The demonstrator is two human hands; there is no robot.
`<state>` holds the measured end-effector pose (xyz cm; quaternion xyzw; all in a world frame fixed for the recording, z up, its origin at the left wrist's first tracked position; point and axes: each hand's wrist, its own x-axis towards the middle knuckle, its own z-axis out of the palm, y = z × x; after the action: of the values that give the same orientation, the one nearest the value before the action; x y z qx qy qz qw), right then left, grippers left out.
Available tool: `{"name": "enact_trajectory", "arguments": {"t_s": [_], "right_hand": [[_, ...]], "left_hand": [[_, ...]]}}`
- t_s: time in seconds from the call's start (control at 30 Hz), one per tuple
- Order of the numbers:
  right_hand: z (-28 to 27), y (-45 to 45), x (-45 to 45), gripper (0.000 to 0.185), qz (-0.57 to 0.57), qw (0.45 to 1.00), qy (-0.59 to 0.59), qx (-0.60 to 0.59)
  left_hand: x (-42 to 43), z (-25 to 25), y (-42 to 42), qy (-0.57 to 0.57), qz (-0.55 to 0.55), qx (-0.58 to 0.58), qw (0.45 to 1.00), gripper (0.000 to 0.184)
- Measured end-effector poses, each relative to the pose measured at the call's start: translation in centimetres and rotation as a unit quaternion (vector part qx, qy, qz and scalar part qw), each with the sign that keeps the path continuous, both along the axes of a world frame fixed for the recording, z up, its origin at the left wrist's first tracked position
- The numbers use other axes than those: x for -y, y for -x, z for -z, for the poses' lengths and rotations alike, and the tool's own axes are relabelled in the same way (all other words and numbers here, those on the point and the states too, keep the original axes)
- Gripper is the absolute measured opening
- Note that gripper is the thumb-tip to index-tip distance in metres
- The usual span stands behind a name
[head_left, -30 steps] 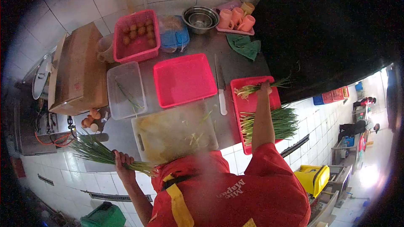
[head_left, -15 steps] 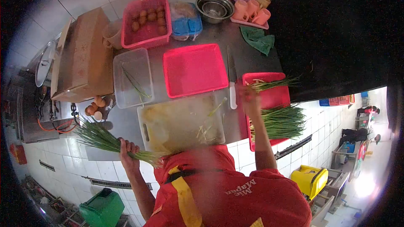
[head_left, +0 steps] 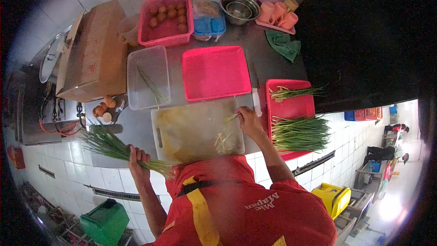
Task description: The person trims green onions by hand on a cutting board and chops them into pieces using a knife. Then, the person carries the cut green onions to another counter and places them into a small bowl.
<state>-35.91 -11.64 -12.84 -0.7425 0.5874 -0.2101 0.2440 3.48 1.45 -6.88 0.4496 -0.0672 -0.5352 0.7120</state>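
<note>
My left hand (head_left: pixel 138 156) is closed around a bunch of spring onions (head_left: pixel 107 146), held beyond the left front corner of the cutting board (head_left: pixel 186 127), green tops pointing left. My right hand (head_left: pixel 249 122) is over the board's right edge, its fingertips closed on a thin spring onion scrap (head_left: pixel 231 118). Pale trimmings (head_left: pixel 223 143) lie on the board near it. A knife (head_left: pixel 256 102) with a white handle rests just behind that hand. To the right, a red tray (head_left: pixel 291 105) holds a large spring onion pile (head_left: pixel 300 133) and a smaller bunch (head_left: pixel 293 93).
Behind the board stand a clear container (head_left: pixel 148 95) with a few green stalks and a pink tray (head_left: pixel 216 75). Farther back are a pink basket (head_left: pixel 164 41) of round brown items, metal bowls (head_left: pixel 240 9), cups (head_left: pixel 287 20) and a green cloth (head_left: pixel 283 44). A cardboard box (head_left: pixel 93 54) stands left.
My right hand has moved left from the small bunch in the red tray to the scrap at the board's right edge. My left hand still holds its bunch in about the same place.
</note>
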Motion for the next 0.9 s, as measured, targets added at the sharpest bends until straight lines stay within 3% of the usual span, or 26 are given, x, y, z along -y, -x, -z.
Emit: {"name": "enact_trajectory", "arguments": {"t_s": [0.07, 0.17, 0.33, 0.4, 0.57, 0.73, 0.8, 0.83, 0.9], "right_hand": [[0.4, -1.7, -0.1, 0.025, 0.002, 0.998, 0.045, -0.034], [-3.4, -5.1, -0.5, 0.031, -0.024, 0.989, 0.119, -0.082], [2.6, -4.7, -0.5, 0.027, -0.063, 0.988, 0.046, -0.135], [2.8, -5.0, 1.5, 0.011, -0.042, 0.999, 0.023, -0.002], [-5.8, -13.3, 6.7, 0.012, -0.039, 0.980, -0.051, 0.187], [-6.3, -23.7, 15.0, 0.011, -0.105, 0.946, 0.119, 0.284], [-6.2, -26.9, 17.6, 0.011, -0.145, 0.927, 0.301, 0.168], [-6.3, -28.0, 17.6, 0.011, -0.148, 0.925, 0.304, 0.172], [-6.4, -29.6, 16.6, 0.015, -0.162, 0.971, 0.162, 0.073]], "left_hand": [[0.6, -0.7, 0.9, -0.021, -0.010, 0.002, 1.000, 0.012], [0.5, -0.5, 0.4, -0.012, 0.016, -0.004, 1.000, 0.015], [0.5, -1.5, 0.4, 0.000, -0.005, -0.011, 1.000, 0.010], [0.3, -1.3, 0.0, 0.005, -0.003, 0.005, 1.000, 0.010], [0.1, -1.7, 0.0, 0.015, 0.002, 0.004, 1.000, 0.011], [-0.1, -1.3, -0.3, -0.003, -0.019, 0.007, 1.000, 0.013], [-0.3, -2.0, -0.3, -0.012, -0.039, 0.007, 0.999, 0.014], [-0.5, -2.1, -0.6, -0.008, -0.043, 0.010, 0.999, 0.014], [-1.4, -1.8, -1.0, -0.003, -0.073, 0.019, 0.997, 0.014]]}}
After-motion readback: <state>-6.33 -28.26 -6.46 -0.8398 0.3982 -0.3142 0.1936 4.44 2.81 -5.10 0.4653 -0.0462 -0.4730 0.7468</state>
